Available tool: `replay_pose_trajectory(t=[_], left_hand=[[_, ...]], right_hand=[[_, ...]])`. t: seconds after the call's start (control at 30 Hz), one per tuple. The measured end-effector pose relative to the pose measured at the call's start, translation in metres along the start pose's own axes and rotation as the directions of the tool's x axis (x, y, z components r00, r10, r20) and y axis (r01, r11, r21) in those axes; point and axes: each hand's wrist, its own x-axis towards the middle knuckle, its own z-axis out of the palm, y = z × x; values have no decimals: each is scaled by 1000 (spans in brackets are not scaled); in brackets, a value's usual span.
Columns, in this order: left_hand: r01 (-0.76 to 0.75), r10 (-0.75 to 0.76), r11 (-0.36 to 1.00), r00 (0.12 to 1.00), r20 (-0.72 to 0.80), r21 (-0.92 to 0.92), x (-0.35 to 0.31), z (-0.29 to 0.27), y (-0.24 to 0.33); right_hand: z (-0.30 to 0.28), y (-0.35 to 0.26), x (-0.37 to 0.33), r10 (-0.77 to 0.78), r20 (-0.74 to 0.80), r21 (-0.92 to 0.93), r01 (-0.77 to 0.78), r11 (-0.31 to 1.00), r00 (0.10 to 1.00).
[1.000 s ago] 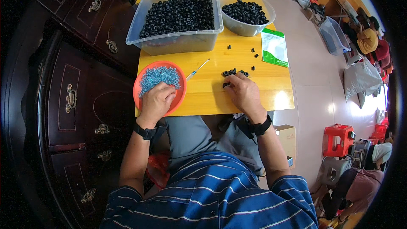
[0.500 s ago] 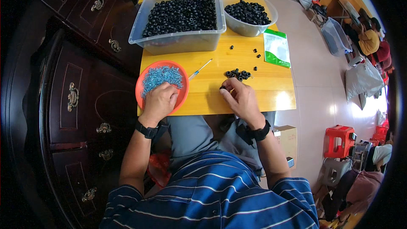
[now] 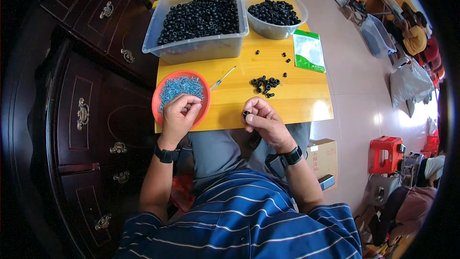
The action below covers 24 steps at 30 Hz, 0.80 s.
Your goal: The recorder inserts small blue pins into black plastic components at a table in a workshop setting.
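Raises left hand (image 3: 179, 115) from the blue bits (image 3: 179, 88), pinched together, contents unclear; draws right hand (image 3: 268, 123), clamped on a black ring (image 3: 246, 114), away from the pile (image 3: 265, 84); apparently past picking.

1 small black piece (image 3: 246, 114) sits pinched in right fingers (image 3: 258, 121).

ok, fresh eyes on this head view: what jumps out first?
The big clear bin heaped with small black parts, far left on the yellow table. Then the orange bowl of blue pieces under the left hand, and one black piece pinched in the right hand.
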Motion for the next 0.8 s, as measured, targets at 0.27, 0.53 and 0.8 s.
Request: replay_pose_trajectory(t=[0.27,0.53,0.8], left_hand=[[-15,12,998,999,-33,-69,-13,-1,34],[-49,57,995,994,-98,83,-27,-18,38],[65,-63,998,991,-117,15,-37,-27,26]], right_hand=[[26,22,28,210,22,-107,-207,973,977],[63,42,66,118,73,-399,-80,913,990],[64,67,82,-49,157,-485,120,866,986]])
